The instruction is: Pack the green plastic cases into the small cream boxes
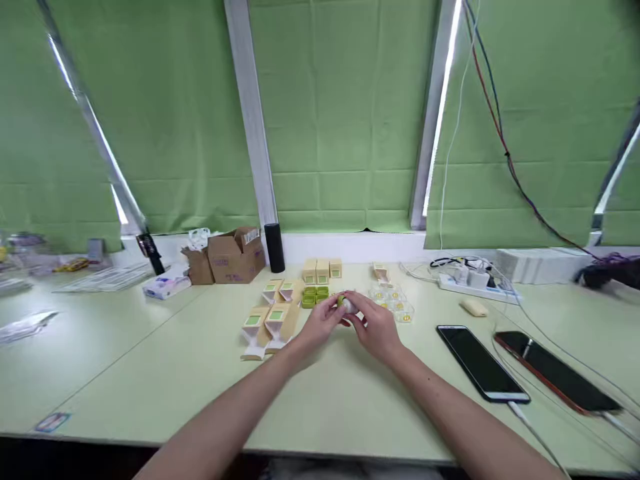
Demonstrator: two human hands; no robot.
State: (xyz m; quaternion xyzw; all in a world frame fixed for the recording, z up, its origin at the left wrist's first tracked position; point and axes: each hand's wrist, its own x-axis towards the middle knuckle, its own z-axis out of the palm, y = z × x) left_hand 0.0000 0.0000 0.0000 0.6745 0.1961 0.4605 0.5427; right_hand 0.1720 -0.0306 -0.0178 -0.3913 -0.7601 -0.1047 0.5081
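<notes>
Your left hand (324, 321) and right hand (376, 327) together pinch the small green-and-white piece (349, 306), probably for keeping it steady. Open boxes (278, 316) lie at left, perhaps for easy reach.

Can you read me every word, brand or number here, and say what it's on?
Nothing reads clearly.
Brown cardboard box: purple print and white label, too blurred.
Purple-and-white packet: markings too blurred.
Flat sticker, lower left: too blurred.
Small cartons: any lettering too small.
Held green-and-white item: none readable.
</notes>
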